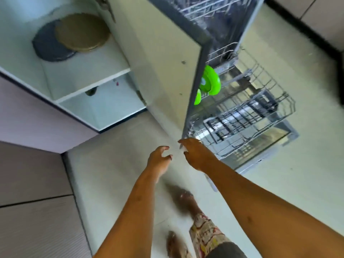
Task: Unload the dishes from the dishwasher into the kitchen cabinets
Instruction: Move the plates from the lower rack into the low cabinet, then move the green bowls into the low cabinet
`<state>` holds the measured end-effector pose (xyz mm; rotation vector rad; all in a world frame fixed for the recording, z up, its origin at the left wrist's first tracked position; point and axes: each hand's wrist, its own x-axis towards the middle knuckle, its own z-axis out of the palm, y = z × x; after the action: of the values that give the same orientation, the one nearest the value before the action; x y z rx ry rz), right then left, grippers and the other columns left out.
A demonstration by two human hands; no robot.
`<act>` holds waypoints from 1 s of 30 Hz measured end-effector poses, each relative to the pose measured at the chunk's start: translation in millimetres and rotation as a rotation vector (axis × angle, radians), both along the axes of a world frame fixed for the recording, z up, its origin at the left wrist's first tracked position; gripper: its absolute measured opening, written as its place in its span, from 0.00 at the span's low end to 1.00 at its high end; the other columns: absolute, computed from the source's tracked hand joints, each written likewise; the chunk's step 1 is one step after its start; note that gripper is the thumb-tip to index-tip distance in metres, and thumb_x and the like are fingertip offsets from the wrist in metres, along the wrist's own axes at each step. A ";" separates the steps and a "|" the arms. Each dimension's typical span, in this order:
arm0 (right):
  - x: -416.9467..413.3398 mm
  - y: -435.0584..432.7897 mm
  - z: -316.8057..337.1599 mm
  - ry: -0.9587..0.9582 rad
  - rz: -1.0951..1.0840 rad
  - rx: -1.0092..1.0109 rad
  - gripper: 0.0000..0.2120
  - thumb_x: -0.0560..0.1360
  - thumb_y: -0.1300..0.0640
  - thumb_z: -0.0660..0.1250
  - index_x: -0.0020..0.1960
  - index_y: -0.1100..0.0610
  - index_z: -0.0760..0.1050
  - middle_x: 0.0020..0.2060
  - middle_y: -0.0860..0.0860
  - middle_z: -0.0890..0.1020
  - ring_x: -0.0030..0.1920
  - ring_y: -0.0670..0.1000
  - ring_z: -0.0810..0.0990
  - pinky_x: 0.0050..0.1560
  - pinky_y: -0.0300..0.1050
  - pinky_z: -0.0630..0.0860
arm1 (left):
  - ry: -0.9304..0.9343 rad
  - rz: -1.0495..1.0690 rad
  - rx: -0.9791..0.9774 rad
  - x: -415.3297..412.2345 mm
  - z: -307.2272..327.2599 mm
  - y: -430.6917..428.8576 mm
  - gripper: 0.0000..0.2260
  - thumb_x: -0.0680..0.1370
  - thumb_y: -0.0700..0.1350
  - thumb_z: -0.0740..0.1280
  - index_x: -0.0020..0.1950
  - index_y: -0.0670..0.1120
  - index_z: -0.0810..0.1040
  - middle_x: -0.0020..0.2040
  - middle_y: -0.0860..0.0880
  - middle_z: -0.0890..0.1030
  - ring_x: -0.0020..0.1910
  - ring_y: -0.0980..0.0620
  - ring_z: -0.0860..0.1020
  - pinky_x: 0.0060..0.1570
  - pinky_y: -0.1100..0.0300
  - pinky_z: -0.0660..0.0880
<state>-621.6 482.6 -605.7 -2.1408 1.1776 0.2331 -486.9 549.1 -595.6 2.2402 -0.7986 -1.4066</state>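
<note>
The dishwasher's lower wire rack [260, 116] is pulled out over the open door [275, 146]. Two bright green plates [211, 81] stand on edge at the rack's back, partly hidden by the dishwasher's side panel [167, 62]. My right hand [196, 154] reaches to the rack's near corner, back of the hand toward me. Something small and pale shows under its fingers, but I cannot tell what it is. My left hand [160, 159] hovers beside it over the floor, fingers loosely curled and holding nothing.
An open white cabinet [89, 82] on the left holds a dark grey round plate [48, 47] and a tan one [81, 31] on its upper shelf. The upper dishwasher rack [204, 8] is above. My feet [184, 198] stand on the pale tiled floor.
</note>
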 end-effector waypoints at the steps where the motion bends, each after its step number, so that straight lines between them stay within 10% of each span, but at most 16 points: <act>1: -12.3 -5.6 -1.6 0.011 -0.037 -0.005 0.22 0.79 0.61 0.58 0.73 0.53 0.63 0.71 0.54 0.67 0.70 0.56 0.66 0.69 0.49 0.64 | 0.018 -0.015 -0.012 -7.1 -0.6 -4.5 0.17 0.79 0.44 0.64 0.68 0.47 0.71 0.69 0.47 0.72 0.66 0.46 0.72 0.63 0.55 0.69; 14: -113.9 -131.4 -26.4 0.050 -0.154 0.017 0.18 0.79 0.61 0.59 0.68 0.54 0.69 0.70 0.53 0.68 0.70 0.55 0.66 0.69 0.50 0.64 | 0.199 0.045 0.040 -116.1 -16.5 -121.0 0.11 0.79 0.42 0.62 0.62 0.47 0.73 0.55 0.47 0.77 0.49 0.51 0.74 0.45 0.60 0.70; 22: -119.0 -252.0 -28.4 0.073 -0.107 0.015 0.19 0.76 0.63 0.60 0.67 0.55 0.71 0.66 0.56 0.72 0.67 0.57 0.69 0.66 0.49 0.68 | -0.046 0.235 -0.009 -93.5 -47.0 -241.7 0.16 0.75 0.41 0.67 0.62 0.47 0.71 0.56 0.40 0.80 0.55 0.38 0.79 0.54 0.43 0.76; 30: -76.5 -331.3 -53.2 0.027 -0.075 -0.002 0.21 0.75 0.61 0.62 0.68 0.51 0.70 0.68 0.55 0.67 0.68 0.60 0.66 0.67 0.53 0.68 | -0.425 -0.068 0.045 -59.3 -51.8 -314.8 0.21 0.77 0.45 0.64 0.70 0.53 0.67 0.65 0.40 0.71 0.62 0.38 0.72 0.61 0.50 0.71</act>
<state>-698.0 151.2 -658.9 -2.0964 1.2712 0.2277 -546.2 234.3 -647.4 2.6114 -0.9891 -0.9911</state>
